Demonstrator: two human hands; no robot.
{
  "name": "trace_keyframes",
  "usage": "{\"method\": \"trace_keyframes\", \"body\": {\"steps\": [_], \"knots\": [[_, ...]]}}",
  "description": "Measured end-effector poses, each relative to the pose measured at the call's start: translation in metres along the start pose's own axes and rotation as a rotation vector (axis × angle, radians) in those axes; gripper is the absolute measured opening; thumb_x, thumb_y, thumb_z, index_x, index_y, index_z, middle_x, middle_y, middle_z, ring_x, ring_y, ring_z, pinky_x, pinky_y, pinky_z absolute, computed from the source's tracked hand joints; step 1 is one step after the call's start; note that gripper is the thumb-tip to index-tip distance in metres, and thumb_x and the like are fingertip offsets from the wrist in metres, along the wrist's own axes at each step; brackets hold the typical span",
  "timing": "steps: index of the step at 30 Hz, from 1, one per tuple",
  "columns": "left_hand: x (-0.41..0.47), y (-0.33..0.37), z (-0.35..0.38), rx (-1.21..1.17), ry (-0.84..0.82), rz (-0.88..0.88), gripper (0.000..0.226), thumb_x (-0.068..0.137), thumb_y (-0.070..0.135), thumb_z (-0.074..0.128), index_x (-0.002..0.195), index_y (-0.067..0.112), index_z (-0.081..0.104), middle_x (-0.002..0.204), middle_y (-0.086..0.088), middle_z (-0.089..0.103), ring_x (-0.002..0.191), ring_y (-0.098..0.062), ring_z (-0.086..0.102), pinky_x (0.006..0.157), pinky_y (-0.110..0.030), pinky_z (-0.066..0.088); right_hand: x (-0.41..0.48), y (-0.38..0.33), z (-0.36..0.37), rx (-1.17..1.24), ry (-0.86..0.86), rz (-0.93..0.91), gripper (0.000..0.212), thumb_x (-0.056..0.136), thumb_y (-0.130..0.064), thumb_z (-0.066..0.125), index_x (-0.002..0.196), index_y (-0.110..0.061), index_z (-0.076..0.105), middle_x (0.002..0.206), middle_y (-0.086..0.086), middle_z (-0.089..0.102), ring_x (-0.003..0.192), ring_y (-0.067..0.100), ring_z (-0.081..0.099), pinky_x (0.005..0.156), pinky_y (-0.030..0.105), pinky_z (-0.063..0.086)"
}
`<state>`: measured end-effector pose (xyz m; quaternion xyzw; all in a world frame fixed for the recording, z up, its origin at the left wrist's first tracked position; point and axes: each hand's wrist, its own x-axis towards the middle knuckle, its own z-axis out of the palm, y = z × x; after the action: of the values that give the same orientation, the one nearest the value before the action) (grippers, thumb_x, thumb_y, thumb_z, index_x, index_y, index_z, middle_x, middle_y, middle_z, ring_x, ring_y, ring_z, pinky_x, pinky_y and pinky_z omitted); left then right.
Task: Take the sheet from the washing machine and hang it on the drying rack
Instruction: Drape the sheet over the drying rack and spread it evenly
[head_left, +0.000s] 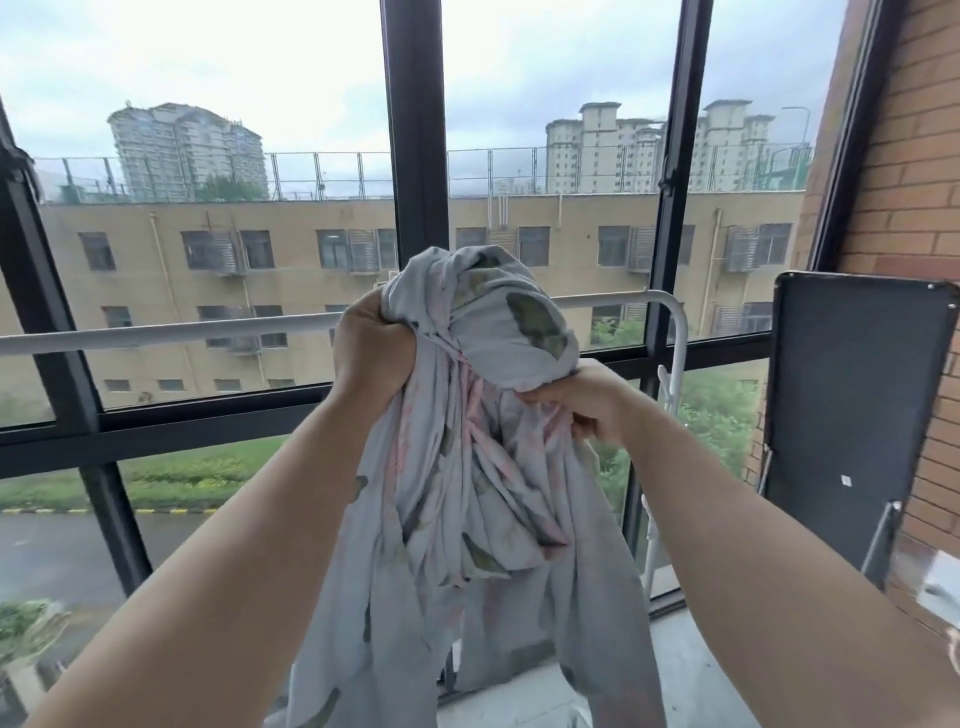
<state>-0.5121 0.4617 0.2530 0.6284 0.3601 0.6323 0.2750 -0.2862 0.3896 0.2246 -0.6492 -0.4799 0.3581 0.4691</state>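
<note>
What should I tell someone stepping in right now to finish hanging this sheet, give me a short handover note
Left hand: clenched on the bunched top of the sheet.
Right hand: pinching a fold just below that bunch.
Sheet: twisted into a rope, raised in front of the white top bar of the drying rack, tail hanging down towards the floor.
Done: sheet out of the washer and brought to the rack.
Left: untwist it, lift it over the bar, spread it flat.

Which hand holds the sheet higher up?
The left hand, fisted on the sheet near its bunched top; the right hand pinches lower.
</note>
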Motion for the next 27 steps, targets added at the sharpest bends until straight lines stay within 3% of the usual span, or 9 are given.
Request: {"method": "trace_keyframes", "body": {"steps": [4,7,10,13,15,19,22,25,27], "knots": [[0.004,-0.002,0.006,0.039,0.074,-0.048,0.024,0.063,0.009,0.045,0.078,0.013,0.065,0.059,0.006,0.051,0.059,-0.017,0.042,0.054,-0.032,0.031,0.001,-0.022,0.0,0.108,0.426,-0.148,0.014,0.072,-0.011,0.07,0.085,-0.005,0.069,0.077,0.012,0.073,0.065,0.027,0.071,0.054,0.036,0.056],[0.004,0.0,0.012,0.056,0.066,-0.08,0.027,0.062,0.01,0.043,0.076,0.014,0.065,0.057,0.006,0.053,0.059,-0.019,0.044,0.054,-0.032,0.032,-0.005,-0.031,-0.005,-0.121,0.762,-0.383,0.01,0.086,-0.011,0.057,0.092,-0.006,0.051,0.091,0.01,0.061,0.067,0.023,0.05,0.052,0.024,0.032],[0.002,-0.002,0.02,0.108,0.066,-0.103,0.027,0.063,0.008,0.041,0.074,0.014,0.065,0.053,0.007,0.052,0.055,-0.021,0.043,0.052,-0.03,0.032,-0.006,-0.046,-0.007,-0.105,0.952,-0.609,0.014,0.092,-0.012,0.053,0.102,-0.003,0.048,0.109,0.016,0.052,0.074,0.016,0.035,0.06,0.019,0.027],[0.002,-0.005,0.025,0.183,0.053,-0.102,0.026,0.065,0.007,0.043,0.073,0.017,0.066,0.055,0.006,0.057,0.054,-0.023,0.046,0.049,-0.029,0.035,-0.008,-0.08,-0.013,0.677,0.801,-0.754,0.009,0.1,-0.015,0.049,0.096,-0.014,0.04,0.089,0.001,0.048,0.068,0.005,0.046,0.066,0.021,0.039],[0.003,-0.008,0.026,0.209,0.041,-0.108,0.022,0.067,0.006,0.044,0.069,0.016,0.064,0.057,0.007,0.057,0.054,-0.024,0.047,0.049,-0.029,0.034,-0.011,-0.101,-0.017,0.698,0.711,-0.801,0.012,0.101,-0.021,0.049,0.094,-0.017,0.04,0.087,-0.002,0.047,0.069,0.005,0.048,0.067,0.024,0.043],[0.008,-0.013,0.023,0.239,0.045,-0.13,0.017,0.07,0.008,0.046,0.068,0.015,0.062,0.057,0.003,0.058,0.056,-0.027,0.049,0.052,-0.029,0.037,0.004,-0.136,-0.021,0.176,0.807,-0.955,0.01,0.098,-0.023,0.054,0.093,-0.021,0.045,0.086,-0.007,0.05,0.075,0.004,0.051,0.077,0.028,0.049],[0.009,-0.016,0.019,0.259,0.061,-0.137,0.016,0.073,0.008,0.048,0.07,0.013,0.063,0.055,0.0,0.059,0.056,-0.028,0.049,0.052,-0.03,0.037,0.035,-0.164,-0.026,-0.299,0.823,-1.039,0.019,0.096,-0.031,0.053,0.114,-0.028,0.056,0.117,-0.001,0.058,0.109,0.02,0.056,0.099,0.042,0.046],[0.004,-0.018,0.013,0.304,0.055,-0.133,0.018,0.075,0.008,0.049,0.069,0.021,0.06,0.053,0.003,0.058,0.053,-0.027,0.049,0.05,-0.028,0.036,0.051,-0.198,-0.009,-0.571,0.673,-1.052,0.04,0.101,-0.033,0.042,0.138,-0.023,0.053,0.148,0.001,0.043,0.134,0.023,0.041,0.104,0.029,0.028],[0.004,-0.021,0.008,0.336,0.064,-0.14,0.016,0.077,0.008,0.05,0.071,0.019,0.058,0.058,-0.002,0.062,0.056,-0.029,0.053,0.05,-0.028,0.037,0.058,-0.207,0.015,-0.56,0.479,-1.089,0.039,0.1,-0.041,0.041,0.13,-0.023,0.059,0.146,0.001,0.048,0.133,0.022,0.044,0.11,0.034,0.029]]}}
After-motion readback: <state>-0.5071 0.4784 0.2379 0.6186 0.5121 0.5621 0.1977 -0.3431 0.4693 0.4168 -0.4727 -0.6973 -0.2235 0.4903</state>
